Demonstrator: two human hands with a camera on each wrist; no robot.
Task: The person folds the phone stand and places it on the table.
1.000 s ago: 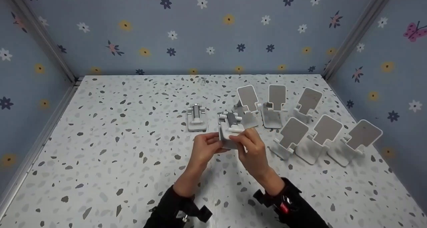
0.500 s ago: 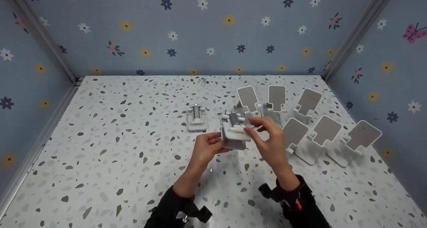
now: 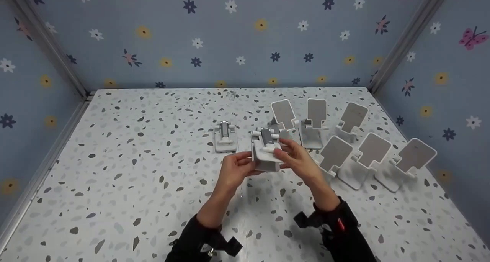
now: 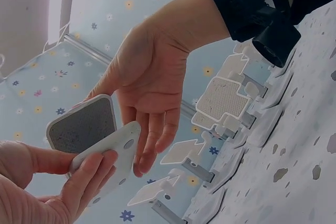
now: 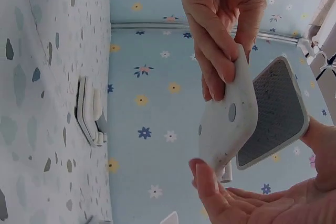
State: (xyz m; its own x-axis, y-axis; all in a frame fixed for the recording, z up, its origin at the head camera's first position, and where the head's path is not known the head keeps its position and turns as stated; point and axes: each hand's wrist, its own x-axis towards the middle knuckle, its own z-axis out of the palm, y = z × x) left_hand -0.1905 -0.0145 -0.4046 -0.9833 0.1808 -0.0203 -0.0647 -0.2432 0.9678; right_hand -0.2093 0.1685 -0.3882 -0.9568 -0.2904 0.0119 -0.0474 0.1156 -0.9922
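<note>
A partly unfolded white phone stand point(image 3: 266, 151) is held above the table, hinge side up, its base and grey-padded plate point(image 4: 84, 124) spread apart in a V. My left hand point(image 3: 236, 168) pinches the base point(image 5: 231, 114) between thumb and fingers from the left. On the other side, my right hand point(image 3: 300, 160) has its thumb on the plate and its fingers round the far side by the hinge. To the left, a second phone stand point(image 3: 226, 137) lies folded flat on the table.
Several unfolded phone stands point(image 3: 371, 151) stand in two rows at the right of the speckled table point(image 3: 134, 185), close to my right hand. Flowered walls point(image 3: 245, 36) enclose the back and both sides.
My right hand drew back from the held stand to the right, then came back to its right edge. My left hand keeps its hold; the stand has shifted only slightly.
</note>
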